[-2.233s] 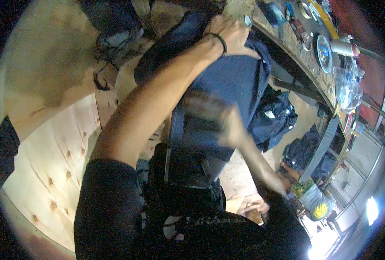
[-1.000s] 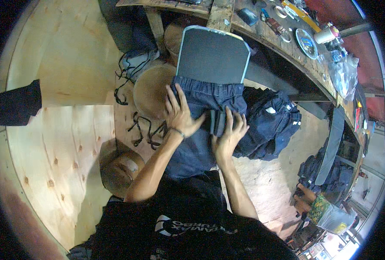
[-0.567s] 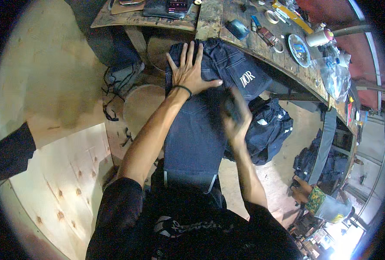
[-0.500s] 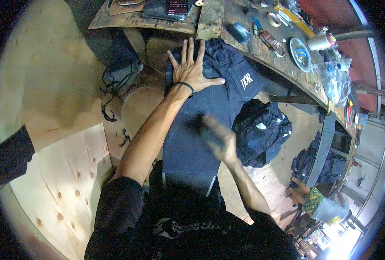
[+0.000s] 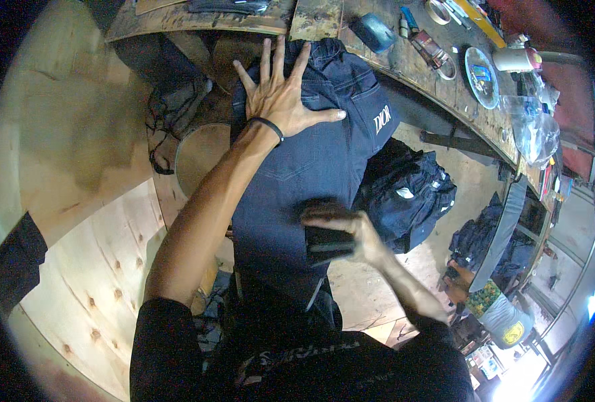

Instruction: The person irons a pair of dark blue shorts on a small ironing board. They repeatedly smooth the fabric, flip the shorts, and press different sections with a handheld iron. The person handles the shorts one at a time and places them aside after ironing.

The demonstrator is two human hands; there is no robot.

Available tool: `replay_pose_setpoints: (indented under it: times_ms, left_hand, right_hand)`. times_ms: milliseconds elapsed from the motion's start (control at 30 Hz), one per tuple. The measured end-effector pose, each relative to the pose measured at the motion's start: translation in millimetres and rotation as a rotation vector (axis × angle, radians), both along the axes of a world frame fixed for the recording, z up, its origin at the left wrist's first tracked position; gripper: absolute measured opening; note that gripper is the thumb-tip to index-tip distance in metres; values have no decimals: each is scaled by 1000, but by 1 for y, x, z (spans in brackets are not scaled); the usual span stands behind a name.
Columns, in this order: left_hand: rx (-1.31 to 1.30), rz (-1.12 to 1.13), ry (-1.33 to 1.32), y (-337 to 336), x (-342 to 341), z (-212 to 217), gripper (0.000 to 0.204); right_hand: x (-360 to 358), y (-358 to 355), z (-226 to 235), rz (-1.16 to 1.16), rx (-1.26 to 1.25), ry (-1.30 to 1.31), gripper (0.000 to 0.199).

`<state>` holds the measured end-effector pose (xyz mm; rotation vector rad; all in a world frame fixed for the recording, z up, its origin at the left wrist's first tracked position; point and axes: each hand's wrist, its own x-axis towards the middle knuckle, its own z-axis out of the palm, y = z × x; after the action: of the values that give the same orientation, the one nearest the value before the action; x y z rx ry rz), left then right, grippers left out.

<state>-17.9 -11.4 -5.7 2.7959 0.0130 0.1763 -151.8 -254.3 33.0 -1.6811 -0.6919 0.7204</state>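
Note:
Dark blue denim trousers lie stretched away from me, waistband at the far end, stitched pockets uppermost. White lettering marks the pocket at the right side. My left hand presses flat on the seat of the trousers near the waistband, fingers spread wide. Over the leg part, closer to my body, my right hand is curled around a dark block-shaped thing. Motion blurs that thing, so its exact kind and whether it touches the cloth cannot be made out.
A heap of dark garments sits right of the trousers. The worn wooden bench beyond carries a tape roll, a blue-rimmed plate, a thread cone and plastic bags. Another person is at lower right, near more dark clothing.
My right hand, with the dark block-shaped thing, has moved down the leg toward my body. My left hand stays spread on the seat. The whole view has shifted slightly.

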Motion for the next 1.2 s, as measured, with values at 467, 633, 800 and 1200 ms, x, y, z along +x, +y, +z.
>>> replay_pose_setpoints:
  times_ms: [467,633,800,1200]
  left_hand:
    - [33,-3,104,1,-1,9,147]
    - [32,-24,124,2,-1,26,145]
    - [65,-49,312,2,-3,28,144]
    - [-74,-80,90,9,1,11,140]
  right_hand:
    - [-60,9,-3,-99,-138,-141,62]
    - [-56,17,3,30,-96,-75,71]
    - [-63,28,1,-76,-73,329,61]
    - [-79,43,-19,168,-200,-4,76]
